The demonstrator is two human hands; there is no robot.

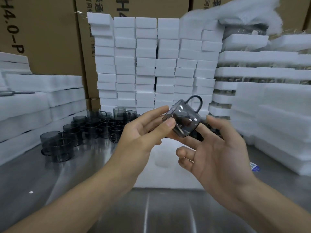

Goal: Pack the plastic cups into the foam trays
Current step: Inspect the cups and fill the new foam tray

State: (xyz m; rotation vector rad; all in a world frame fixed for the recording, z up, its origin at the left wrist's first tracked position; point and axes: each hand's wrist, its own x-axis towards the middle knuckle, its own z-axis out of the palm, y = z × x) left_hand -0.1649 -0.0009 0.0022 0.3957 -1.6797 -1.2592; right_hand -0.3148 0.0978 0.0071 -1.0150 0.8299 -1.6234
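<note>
Head view shows my left grip [141, 132] pinching the smoky grey see-through plastic cup [183, 120] at its rim, thumb on one side and fingers on the other. The cup is in the air, tipped on its side, with its looped handle [196, 101] pointing up and away from me. My right grip [218, 152] is released, fingers spread just beside and under the cup's base; I cannot tell whether they touch it. Below both lies the white foam tray [168, 174] near the front edge of the steel worktop [84, 199], and the one round recess [164, 161] I can see in it is unfilled. More grey cups [94, 126] stand clustered toward the back left of the worktop, in front of stacked white foam blocks [146, 64] along the back edge. I judge the cup light and stiff, but smooth enough to slip from a rim pinch, and thin plastic may scuff or crack if squeezed. Holding the body with fingers around the wall, or hooking the handle, seems safer for lowering it base-first into the soft recess.
</note>
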